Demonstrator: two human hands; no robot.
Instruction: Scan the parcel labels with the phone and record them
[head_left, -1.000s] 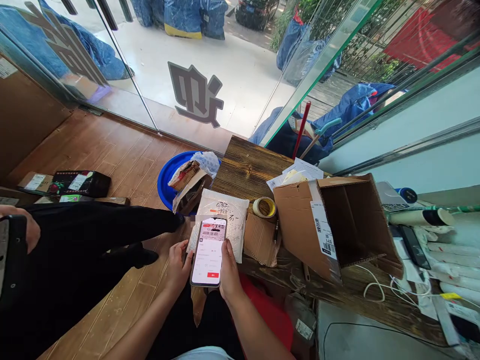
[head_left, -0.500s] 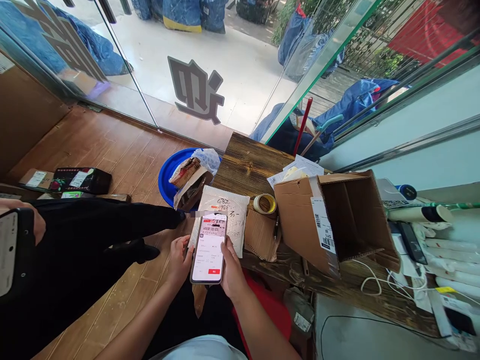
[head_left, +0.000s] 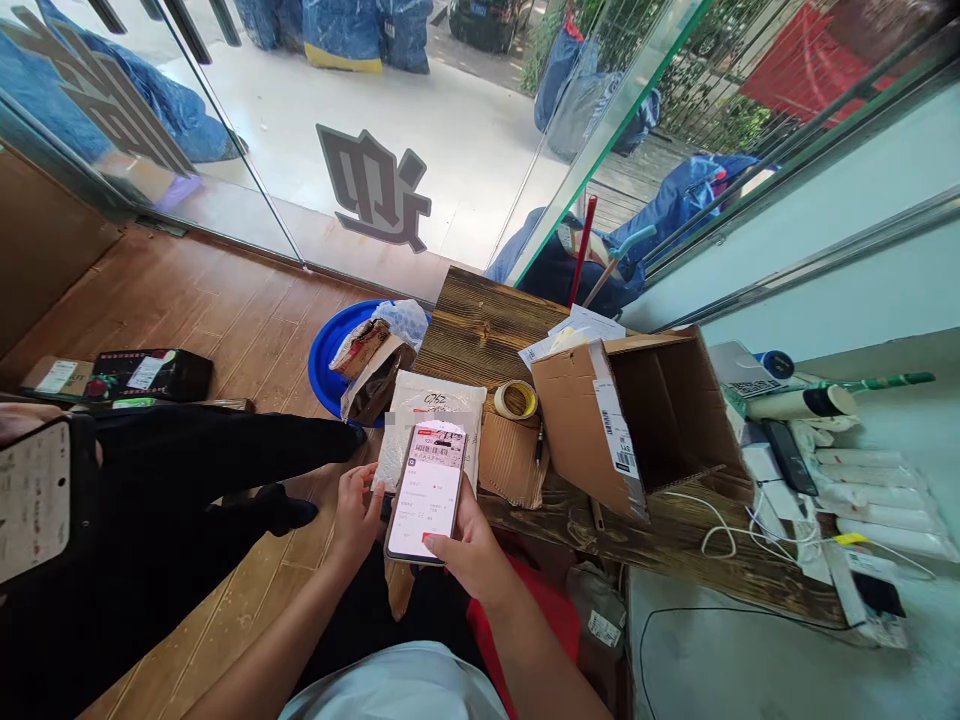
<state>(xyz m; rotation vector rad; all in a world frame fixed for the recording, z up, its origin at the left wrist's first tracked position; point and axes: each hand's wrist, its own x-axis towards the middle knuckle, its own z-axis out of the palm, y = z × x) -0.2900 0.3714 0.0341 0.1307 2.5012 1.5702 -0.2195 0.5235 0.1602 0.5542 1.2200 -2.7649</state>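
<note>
My right hand (head_left: pixel 480 550) is wrapped round a smartphone (head_left: pixel 424 500), its thumb over the red button low on the lit screen. The screen shows a label picture with a barcode above a form. Behind the phone lies a white parcel (head_left: pixel 388 460) with handwriting on it, partly covered by the phone. My left hand (head_left: pixel 358 512) pinches the parcel's near left corner, thumb on top, just left of the phone. To the right of the parcel are a roll of tape (head_left: pixel 516 400), a folded piece of cardboard (head_left: pixel 510 460) and a pen (head_left: pixel 539 442) on the wooden table (head_left: pixel 480 325).
An open cardboard box (head_left: pixel 574 430) stands on the table's right, with white cables (head_left: pixel 720 535) beyond. A blue basin (head_left: pixel 324 355) with packaging scraps is at the table's left. Another person's dark-clothed leg (head_left: pixel 247 440) and phone (head_left: pixel 45 500) are at left. Glass doors stand ahead.
My right thumb has moved onto the red button on the screen, and the phone tilts slightly more. The other person's phone has come further into view. The camera view has shifted a little rightward.
</note>
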